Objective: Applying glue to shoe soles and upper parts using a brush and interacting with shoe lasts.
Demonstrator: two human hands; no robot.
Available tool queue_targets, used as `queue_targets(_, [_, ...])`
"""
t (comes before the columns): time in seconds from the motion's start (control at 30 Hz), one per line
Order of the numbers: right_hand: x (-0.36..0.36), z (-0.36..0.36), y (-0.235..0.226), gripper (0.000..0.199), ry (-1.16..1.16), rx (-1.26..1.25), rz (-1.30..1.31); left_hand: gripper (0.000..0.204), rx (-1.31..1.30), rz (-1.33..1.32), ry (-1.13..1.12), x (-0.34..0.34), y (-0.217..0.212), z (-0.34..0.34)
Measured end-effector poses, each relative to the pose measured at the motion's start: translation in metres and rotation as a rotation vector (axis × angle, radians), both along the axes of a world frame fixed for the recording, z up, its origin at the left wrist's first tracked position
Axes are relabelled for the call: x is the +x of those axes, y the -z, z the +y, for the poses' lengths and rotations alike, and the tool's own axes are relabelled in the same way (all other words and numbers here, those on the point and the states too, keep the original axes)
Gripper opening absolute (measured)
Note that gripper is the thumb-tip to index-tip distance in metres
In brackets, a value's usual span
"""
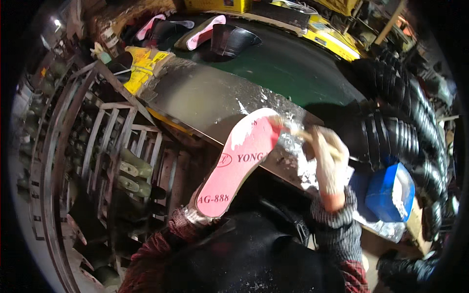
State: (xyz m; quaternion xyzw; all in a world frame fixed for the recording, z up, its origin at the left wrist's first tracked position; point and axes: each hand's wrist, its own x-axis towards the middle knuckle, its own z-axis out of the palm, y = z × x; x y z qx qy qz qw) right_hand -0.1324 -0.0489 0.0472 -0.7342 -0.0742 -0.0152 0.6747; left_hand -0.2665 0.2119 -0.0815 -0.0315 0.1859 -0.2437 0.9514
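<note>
A flat, pink, foot-shaped sole [238,165] with dark print, white-smeared at its far end, lies left of the right hand [328,158], pinching a thin brown brush [297,132]; the left hand is hidden, its grip unclear.

The worktop [190,93] is long, with a green middle and a gray near side (that side has messy white smears [309,173]). Near its far left corner lie dark boots [234,41] with pink soles [207,32]. A yellow sheet [141,73] sits at the left end. Shiny black boots [388,132] crowd the right end, near a blue tub [381,196].
</note>
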Motion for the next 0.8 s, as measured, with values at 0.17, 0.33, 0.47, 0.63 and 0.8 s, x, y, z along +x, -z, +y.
queue_targets(0.17, [-0.048, -0.008, -0.015, 0.012, -0.4, 0.023, -0.144, 0.041, -0.124, 0.027, 0.051, 0.007, 0.012, -0.002])
queue_targets(0.33, [0.012, 0.011, -0.051, 0.02, -0.076, -0.131, -0.061, 0.039, -0.13, 0.067, 0.087, 0.01, -0.011, 0.001])
queue_targets(0.47, [-0.039, 0.019, -0.043, 0.017, -0.621, -0.441, -0.376, 0.047, -0.075, -0.061, 0.014, 0.003, 0.012, 0.004])
queue_targets(0.63, [-0.05, 0.027, -0.047, 0.02, -0.446, -0.089, -0.046, 0.044, 0.113, -0.188, 0.04, 0.0, -0.02, 0.004])
queue_targets(0.8, [-0.088, 0.0, -0.059, 0.027, -0.77, -0.204, 0.157, 0.04, 0.577, -0.301, 0.08, -0.006, -0.032, 0.001])
